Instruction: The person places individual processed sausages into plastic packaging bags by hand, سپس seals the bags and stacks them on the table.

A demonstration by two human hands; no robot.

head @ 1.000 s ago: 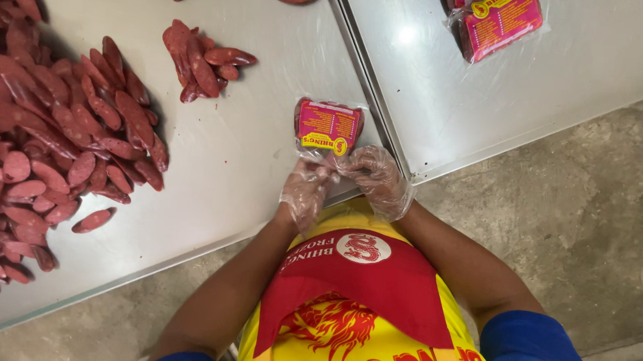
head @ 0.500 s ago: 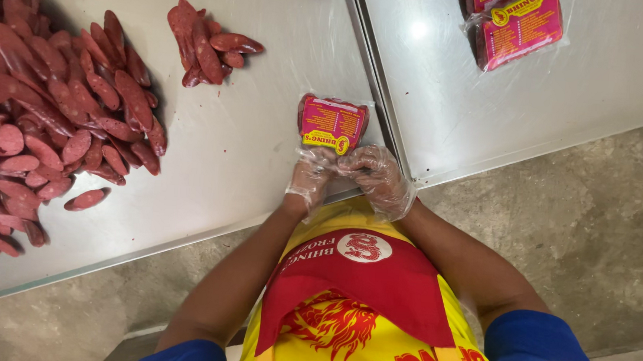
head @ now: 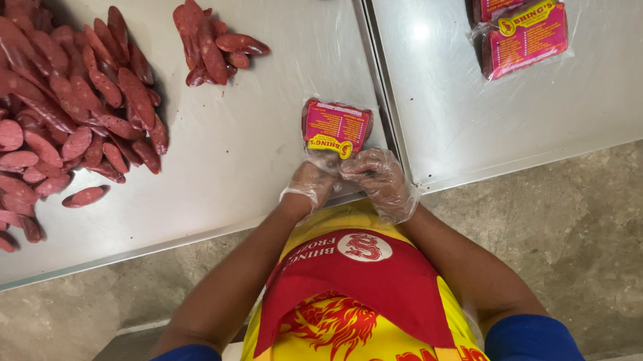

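Pinching crinkly plastic sausage packet (head: 336, 128).

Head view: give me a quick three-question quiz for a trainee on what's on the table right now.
1. True or false: both gloved hands, left hand and right hand, are at the near end of the pink-labelled sausage pack.
2. Where do the finished packs lie? A) on the floor B) on the right-hand steel table C) on top of the sausage heap
3. Fill in: the big heap of loose red sausages lies on the ____ side of the picture.

Key
1. True.
2. B.
3. Left.
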